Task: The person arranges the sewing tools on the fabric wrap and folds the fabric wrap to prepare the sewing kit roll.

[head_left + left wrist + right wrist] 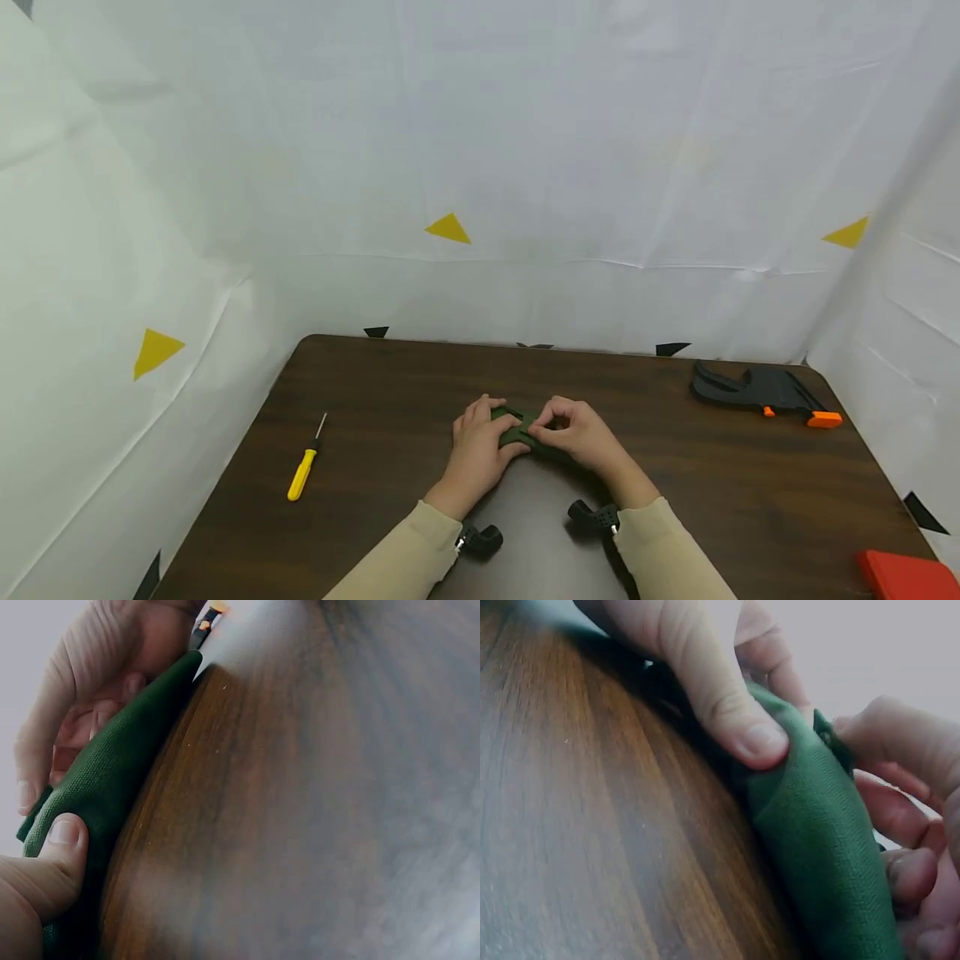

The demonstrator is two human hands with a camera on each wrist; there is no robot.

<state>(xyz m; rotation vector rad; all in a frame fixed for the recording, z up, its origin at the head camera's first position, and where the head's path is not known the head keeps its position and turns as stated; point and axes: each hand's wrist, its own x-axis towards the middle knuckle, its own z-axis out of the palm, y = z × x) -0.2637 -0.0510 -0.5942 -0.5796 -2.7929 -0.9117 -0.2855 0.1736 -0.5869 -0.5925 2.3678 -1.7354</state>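
A green woven-fabric pouch (517, 433) lies on the dark wooden table between the two hands. My left hand (480, 442) holds its left part, with the thumb (761, 742) pressed against the near side and the other fingers over the far side. At its right part, my right hand (577, 432) pinches a small raised flap (831, 742) between thumb and index finger. The cloth body (112, 765) looks rounded and padded in the left wrist view. Beneath the flap, the inside of the pouch is hidden. Dark wrist mounts sit at both cuffs.
A yellow-handled screwdriver (302, 473) lies on the left of the table. At the far right is a black tool with orange tips (765, 392), and a red case (907, 575) stands at the near right corner. White sheeting (562, 167) encloses the table's back and sides.
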